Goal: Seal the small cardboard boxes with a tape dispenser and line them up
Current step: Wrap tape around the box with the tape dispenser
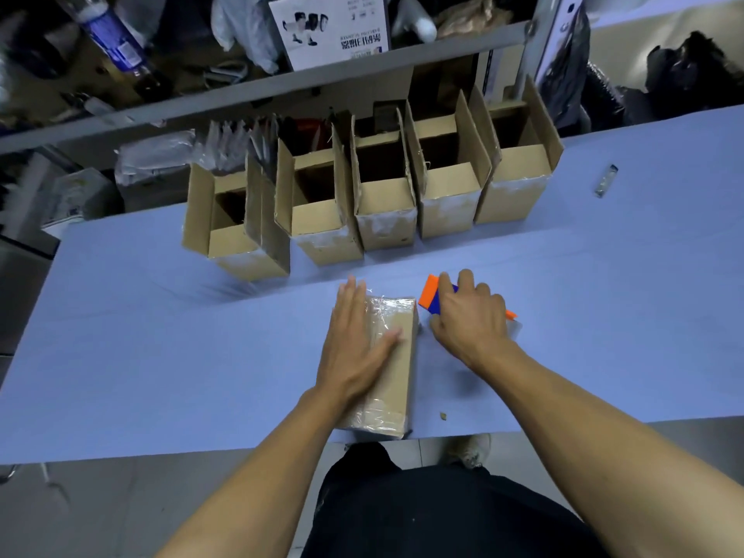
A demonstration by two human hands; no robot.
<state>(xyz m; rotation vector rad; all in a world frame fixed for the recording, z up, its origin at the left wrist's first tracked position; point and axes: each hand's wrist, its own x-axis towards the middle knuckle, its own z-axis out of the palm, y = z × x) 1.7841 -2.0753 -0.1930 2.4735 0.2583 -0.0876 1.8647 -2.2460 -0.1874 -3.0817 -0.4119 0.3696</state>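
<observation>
- I am looking down on a pale blue worktop (120, 336) with cluttered storage shelving behind it; I place everything from the closed box (386, 380) lying near the worktop's front edge.
- Well beyond the closed box, along the far side, a row of five open boxes (374, 195) stands shoulder to shoulder, flaps up, clear tape showing on their near faces. The leftmost sits slightly forward and askew from the other four.
- My left hand (358, 344) lies flat on top of the closed box, fingers stretched out and pressing down, gripping nothing; wrinkled clear tape covers the box's far end and near end.
- Just right of the closed box, my right hand (471, 320) is wrapped over the orange and blue tape dispenser (432, 296), which rests on the worktop; that grip is closed on the dispenser.
- I judge the step in hand to be smoothing the seal. To do it well I would sweep the flat palm along the tape line from end to end, pushing out the wrinkles, and rub the ends down over the edges.
- A small scrap (606, 180) lies far off to the right of the box.
</observation>
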